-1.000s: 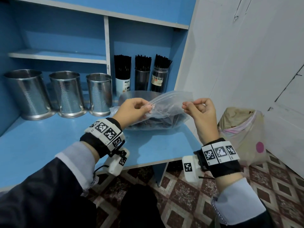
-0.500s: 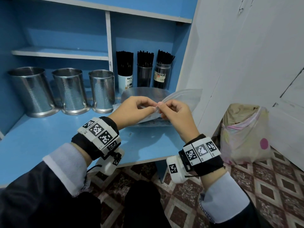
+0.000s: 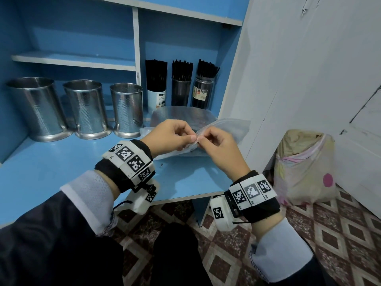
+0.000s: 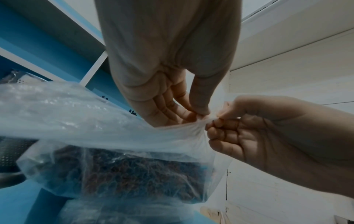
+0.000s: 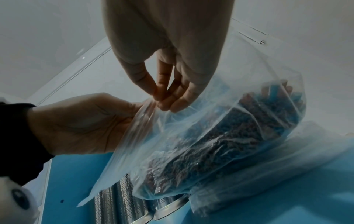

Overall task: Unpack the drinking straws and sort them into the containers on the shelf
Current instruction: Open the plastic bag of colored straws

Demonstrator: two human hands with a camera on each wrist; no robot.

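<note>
So the clear plastic bag of dark straws (image 3: 222,129) is pinched at its top edge, frame centre, by the left hand (image 3: 171,135) and right hand (image 3: 218,149), fingertips nearly touching, over the blue shelf (image 3: 61,172).

Three perforated steel cylinder containers (image 3: 82,109) are standing at the frame's left; three straw-filled holders (image 3: 181,87) are standing upper centre.

Bin bag (image 3: 303,168): beige, pink-lined, pink spot, standing on floor against white wall (image 3: 309,79). Floor tiles (image 3: 340,234): brown and cream diamond pattern. Dark trousers (image 3: 175,256): lower centre, over the tiles.
</note>
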